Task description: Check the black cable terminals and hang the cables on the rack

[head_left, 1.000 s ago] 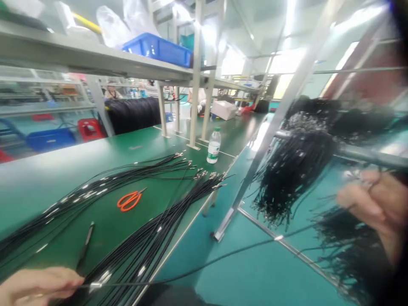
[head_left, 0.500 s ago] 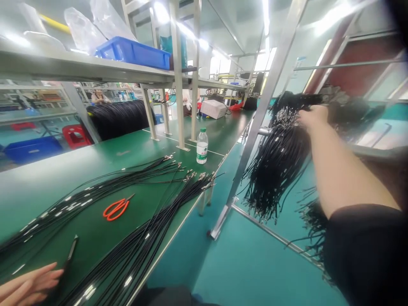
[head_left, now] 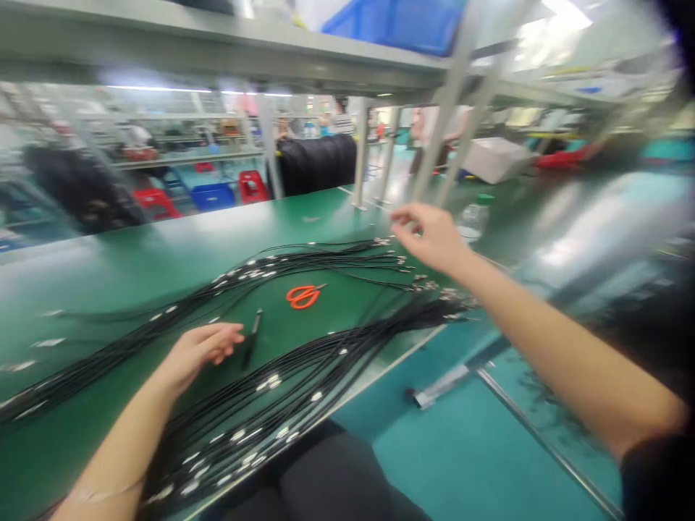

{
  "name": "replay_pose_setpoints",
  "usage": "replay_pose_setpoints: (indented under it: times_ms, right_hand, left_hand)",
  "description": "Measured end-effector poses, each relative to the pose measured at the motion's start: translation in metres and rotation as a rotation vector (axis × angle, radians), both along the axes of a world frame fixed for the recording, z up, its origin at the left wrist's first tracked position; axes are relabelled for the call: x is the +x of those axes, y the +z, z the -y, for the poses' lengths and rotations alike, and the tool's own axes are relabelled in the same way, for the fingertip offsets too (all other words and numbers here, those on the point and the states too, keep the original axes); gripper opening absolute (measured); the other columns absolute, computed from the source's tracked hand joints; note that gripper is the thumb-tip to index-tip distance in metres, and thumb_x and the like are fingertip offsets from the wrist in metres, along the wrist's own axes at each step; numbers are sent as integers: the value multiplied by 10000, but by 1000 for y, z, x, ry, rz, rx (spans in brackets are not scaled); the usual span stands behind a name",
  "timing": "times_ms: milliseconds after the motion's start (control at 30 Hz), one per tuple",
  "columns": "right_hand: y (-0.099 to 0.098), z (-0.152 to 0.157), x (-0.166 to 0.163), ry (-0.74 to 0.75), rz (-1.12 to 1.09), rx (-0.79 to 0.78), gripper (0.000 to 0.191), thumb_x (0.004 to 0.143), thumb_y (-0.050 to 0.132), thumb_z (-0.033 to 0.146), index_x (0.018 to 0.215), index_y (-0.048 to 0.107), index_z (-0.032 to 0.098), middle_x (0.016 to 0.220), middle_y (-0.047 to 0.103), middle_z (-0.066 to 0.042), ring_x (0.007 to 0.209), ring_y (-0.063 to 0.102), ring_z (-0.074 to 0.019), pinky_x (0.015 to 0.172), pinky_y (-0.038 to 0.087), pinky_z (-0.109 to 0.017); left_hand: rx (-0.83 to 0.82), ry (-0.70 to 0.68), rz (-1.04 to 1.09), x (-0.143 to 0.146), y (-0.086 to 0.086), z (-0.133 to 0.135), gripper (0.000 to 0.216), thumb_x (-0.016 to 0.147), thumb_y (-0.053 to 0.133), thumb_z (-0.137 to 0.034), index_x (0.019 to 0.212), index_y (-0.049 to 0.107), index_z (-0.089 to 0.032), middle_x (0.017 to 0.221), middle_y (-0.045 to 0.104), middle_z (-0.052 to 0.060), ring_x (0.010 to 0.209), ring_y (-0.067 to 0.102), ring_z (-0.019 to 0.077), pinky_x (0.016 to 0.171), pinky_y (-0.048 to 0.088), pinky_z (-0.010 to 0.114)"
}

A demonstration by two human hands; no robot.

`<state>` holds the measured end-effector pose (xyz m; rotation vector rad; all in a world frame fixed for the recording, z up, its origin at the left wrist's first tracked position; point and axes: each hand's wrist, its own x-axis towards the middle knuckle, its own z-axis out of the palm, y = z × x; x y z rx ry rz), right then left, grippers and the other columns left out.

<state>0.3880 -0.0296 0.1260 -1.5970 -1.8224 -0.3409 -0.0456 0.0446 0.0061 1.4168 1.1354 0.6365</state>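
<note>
Black, slender, silvery-tipped cables [head_left: 374,331] lie bundled along green tabletop [head_left: 260,228]; likely light, springy, best pinched near tips. My right hand [head_left: 426,235] hovers near those, fingers loosely curled, seemingly empty; left hand [head_left: 203,351] half-open, holding nothing visible.

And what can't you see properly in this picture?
All in the head view:
Blue bin: top cut off by the upper edge.
Far wires: cut off by the left edge.
White tags: any writing is too small and blurred.
Left hand: blur hides whether its fingers touch the black tool.
Bottle: blurred, its contents unclear.
</note>
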Motion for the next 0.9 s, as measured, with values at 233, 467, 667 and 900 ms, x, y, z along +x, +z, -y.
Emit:
replay_pose_setpoints:
  times_ms: [233, 467, 667, 900]
  right_hand:
    - [-115, -98, -151, 387, 325, -448, 511, 874, 481, 42, 1355, 526, 210, 1398, 521, -66, 1221, 505, -218, 977, 479, -335]
    - [-148, -166, -173, 67, 335, -534, 377, 942, 573, 303, 1297, 530, 182, 1337, 510, -118, 1150, 550, -251, 941, 495, -469]
    - [-154, -184, -162, -15, 275, -540, 289, 946, 567, 334, 1175, 593, 160, 1206, 584, -95, 1042, 594, -209, 880, 523, -415]
    - [-123, -178, -149, 38, 12, -316, 177, 955, 477, 257, 971, 620, 154, 971, 663, -110, 851, 604, -210, 762, 458, -341]
  left_hand:
    - [20, -89, -6, 0, -12, -6, 519, 746, 688, -548, 956, 712, -74, 928, 709, 161, 597, 506, 108, 482, 340, 202]
    - [6, -137, 21, -1, -19, -7, 499, 751, 682, -541, 944, 734, -84, 923, 723, 148, 568, 511, 92, 465, 348, 189]
    - [-14, -135, 61, -3, -22, -10, 475, 761, 696, -518, 972, 737, -94, 900, 729, 134, 554, 512, 83, 446, 344, 181]
    - [-142, -8, 189, -3, -23, -11, 681, 803, 620, -635, 1105, 642, -25, 932, 713, 202, 504, 530, 84, 417, 374, 180]
